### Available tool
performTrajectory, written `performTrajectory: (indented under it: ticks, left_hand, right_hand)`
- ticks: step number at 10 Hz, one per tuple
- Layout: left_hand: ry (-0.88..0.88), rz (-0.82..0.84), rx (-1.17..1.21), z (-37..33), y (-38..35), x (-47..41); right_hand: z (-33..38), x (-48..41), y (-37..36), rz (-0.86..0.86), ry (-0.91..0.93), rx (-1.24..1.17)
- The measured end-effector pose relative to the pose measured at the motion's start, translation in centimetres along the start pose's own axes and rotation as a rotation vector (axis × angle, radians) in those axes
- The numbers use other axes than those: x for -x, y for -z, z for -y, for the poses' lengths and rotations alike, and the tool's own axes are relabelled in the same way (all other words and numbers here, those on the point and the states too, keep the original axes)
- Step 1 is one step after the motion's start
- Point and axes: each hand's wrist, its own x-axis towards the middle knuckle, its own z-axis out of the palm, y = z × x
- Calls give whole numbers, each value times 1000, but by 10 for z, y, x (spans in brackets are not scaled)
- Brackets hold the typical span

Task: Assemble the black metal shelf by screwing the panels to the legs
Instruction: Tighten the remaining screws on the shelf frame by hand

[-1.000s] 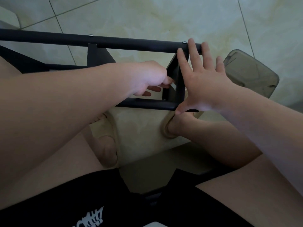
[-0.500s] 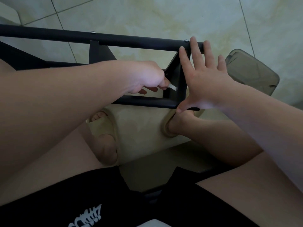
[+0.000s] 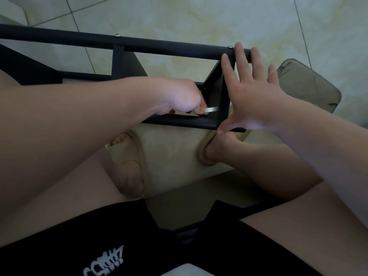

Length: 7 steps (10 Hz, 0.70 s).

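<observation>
The black metal shelf (image 3: 171,45) lies on its side on the tiled floor in front of me, with two silver screw heads showing on its far leg. My left hand (image 3: 185,98) reaches inside the frame and pinches a small silver wrench (image 3: 211,109) against the inner face of the end panel (image 3: 216,90). My right hand (image 3: 253,98) lies flat against the outer side of that panel, fingers spread and straight up to the far leg, thumb down on the near leg (image 3: 191,122).
A translucent grey plastic container (image 3: 310,86) sits on the floor just right of the shelf. My feet in beige slippers (image 3: 131,154) are planted below the near leg, my knees on both sides. Pale tiles lie beyond the shelf.
My left hand has shifted slightly down and right with the wrench, which now shows more plainly. My right hand keeps its place on the panel.
</observation>
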Motion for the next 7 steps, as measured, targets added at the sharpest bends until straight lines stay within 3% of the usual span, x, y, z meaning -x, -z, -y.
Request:
performTrajectory:
  ticks: [5, 6, 7]
  left_hand:
    - [-169, -42, -355, -10, 14, -3]
    - [-141, -75, -313, -11, 12, -6]
    - [-83, -95, -3, -14, 9, -6]
  right_hand:
    - [1, 3, 1, 0, 2, -6]
    - [0, 2, 1, -2, 6, -6]
    - [-1, 1, -1, -9, 12, -7]
